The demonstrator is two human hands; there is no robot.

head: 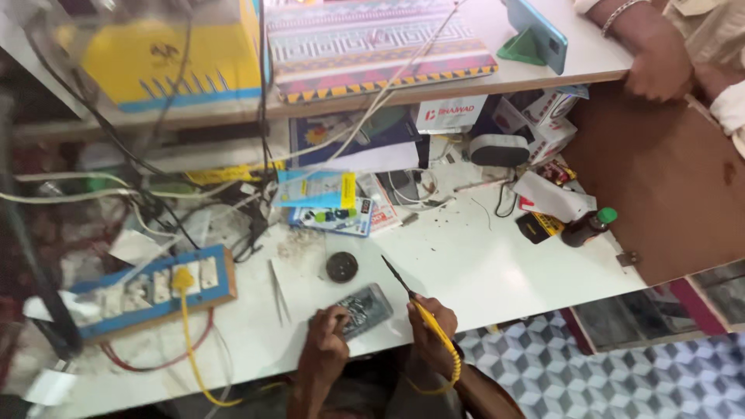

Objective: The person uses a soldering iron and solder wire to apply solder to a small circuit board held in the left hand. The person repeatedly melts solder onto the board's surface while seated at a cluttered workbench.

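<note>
Near counter (497, 271) edge: phone (362, 309) lies flat, long axis slanting far-right. Left hand (326, 349) grip pinned on its near-left end. Right hand (431, 322) grip clamped on yellow-handled tool (415, 299); tip just right of phone.

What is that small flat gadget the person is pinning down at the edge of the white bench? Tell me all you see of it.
It looks like an opened phone, a small dark rectangular slab with greyish inner parts showing; detail is too blurred to name them. It lies flat and slanted near the front edge of the white bench. The left hand presses its lower left end. The right hand holds a yellow-handled tool just right of it.
</note>
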